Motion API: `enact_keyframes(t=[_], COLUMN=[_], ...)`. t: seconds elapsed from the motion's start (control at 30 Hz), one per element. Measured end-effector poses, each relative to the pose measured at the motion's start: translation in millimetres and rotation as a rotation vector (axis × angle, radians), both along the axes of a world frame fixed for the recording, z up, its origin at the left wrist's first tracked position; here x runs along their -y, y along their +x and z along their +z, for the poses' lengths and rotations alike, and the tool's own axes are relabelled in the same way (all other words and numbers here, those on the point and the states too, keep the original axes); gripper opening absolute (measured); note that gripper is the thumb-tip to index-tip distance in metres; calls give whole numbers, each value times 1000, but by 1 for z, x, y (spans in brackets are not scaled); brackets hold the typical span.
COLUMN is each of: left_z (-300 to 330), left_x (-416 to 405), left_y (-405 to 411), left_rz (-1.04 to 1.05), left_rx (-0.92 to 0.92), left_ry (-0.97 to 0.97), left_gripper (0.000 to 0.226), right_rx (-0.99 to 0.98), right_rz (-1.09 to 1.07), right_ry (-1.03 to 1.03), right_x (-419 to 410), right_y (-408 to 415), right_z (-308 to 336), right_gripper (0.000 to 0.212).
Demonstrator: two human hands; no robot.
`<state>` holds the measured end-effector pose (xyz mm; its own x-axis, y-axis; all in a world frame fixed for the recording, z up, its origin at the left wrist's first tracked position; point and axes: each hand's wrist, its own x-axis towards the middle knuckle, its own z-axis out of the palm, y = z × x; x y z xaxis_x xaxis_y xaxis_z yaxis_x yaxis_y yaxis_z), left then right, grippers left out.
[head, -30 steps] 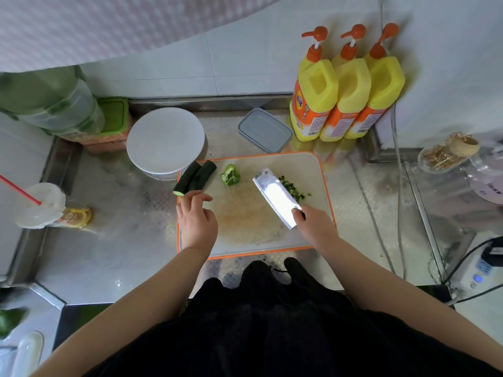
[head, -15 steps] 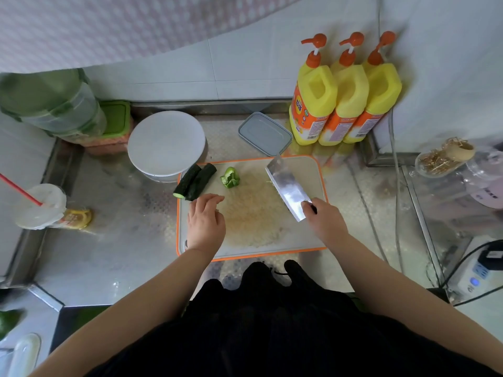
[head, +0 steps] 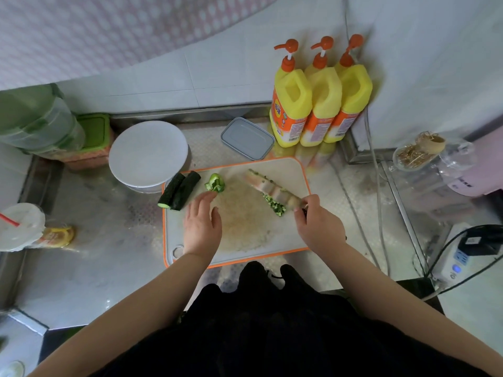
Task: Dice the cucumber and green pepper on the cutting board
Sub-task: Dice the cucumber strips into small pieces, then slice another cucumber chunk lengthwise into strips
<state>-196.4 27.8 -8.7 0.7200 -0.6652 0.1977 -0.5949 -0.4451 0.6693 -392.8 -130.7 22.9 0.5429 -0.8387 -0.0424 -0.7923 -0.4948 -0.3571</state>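
The two dark green cucumber halves (head: pixel 179 190) lie side by side at the far left corner of the orange-rimmed white plastic cutting board (head: pixel 239 255), one end overhanging its edge, with the bright green chunk of pepper (head: pixel 215 183) just to their right, and none of these is diced yet. What has changed is the knife: a second ago the broad steel cleaver (head: pixel 272 188) lay flat over the right side of the board, half a second ago it was lifted and hid the cuttings, and now it is tipped on edge, blurred, its blade running along a small pile of finely chopped green bits (head: pixel 275 206) that shows beside it. The right hand (head: pixel 319 227) has its fingers curled round the cleaver's handle. The left hand (head: pixel 202 221) has slid from near the cucumber toward the pepper; it now lies flat with fingers straight, holding nothing, its fingertips almost at the pepper chunk. I judge the finished cuttings are being swept aside to free the centre, and the pepper looks to be the next piece taken up, so most of the dicing remains.
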Motion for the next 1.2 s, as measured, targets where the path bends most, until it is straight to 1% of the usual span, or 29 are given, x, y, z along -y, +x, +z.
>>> enact_keyframes(t=[0.03, 0.1, 0.17, 0.2, 0.3, 0.37, 0.43, 0.5, 0.6, 0.67, 0.83, 0.93, 1.0, 1.1, 1.2], left_z=[0, 2, 4, 7, 14, 18, 19, 18, 17, 18, 20, 18, 17, 17, 17], left_x=[3, 14, 27, 35, 66, 86, 99, 101, 99, 100, 108, 110, 110, 109, 107], left_y=[0, -2, -11, -17, -36, -45, -48, -45, -33, -26, -14, -7, -4, -5, -6], left_rz=[15, -26, -188, -296, -607, -758, -787, -752, -689, -672, -630, -592, -573, -598, -533], left_rx=[47, 172, 363, 445, 638, 678, 660, 604, 511, 478, 477, 465, 429, 403, 320], left_ry=[-3, 108, 307, 389, 558, 730, 845, 906, 956, 978, 1038, 1034, 983, 844, 665], left_gripper=[47, 71, 94, 99, 91, 85, 82, 78, 68, 66, 69, 73, 73, 66, 43], right_rx=[-11, -6, -14, -7, 13, 14, 39, 63, 65, 66, 63, 66, 83, 112, 156], right_rz=[-2, -13, -17, -6, 69, 103, 91, 51, 16, 10, -71, -154, -208, -238, -244], right_ry=[-4, -24, -29, -43, -138, -206, -218, -214, -199, -169, -74, -17, 11, 8, 35], right_x=[-1, -3, -6, -8, -13, -17, -21, -23, -25, -26, -24, -21, -19, -17, -17], right_y=[-3, -9, -13, -14, -16, -16, -17, -22, -34, -42, -60, -70, -72, -70, -64], right_z=[-1, -6, -9, -11, -15, -16, -17, -18, -20, -21, -22, -25, -25, -25, -23], right_gripper=[31, 37, 38, 39, 43, 48, 50, 49, 48, 49, 39, 34, 31, 29, 30])
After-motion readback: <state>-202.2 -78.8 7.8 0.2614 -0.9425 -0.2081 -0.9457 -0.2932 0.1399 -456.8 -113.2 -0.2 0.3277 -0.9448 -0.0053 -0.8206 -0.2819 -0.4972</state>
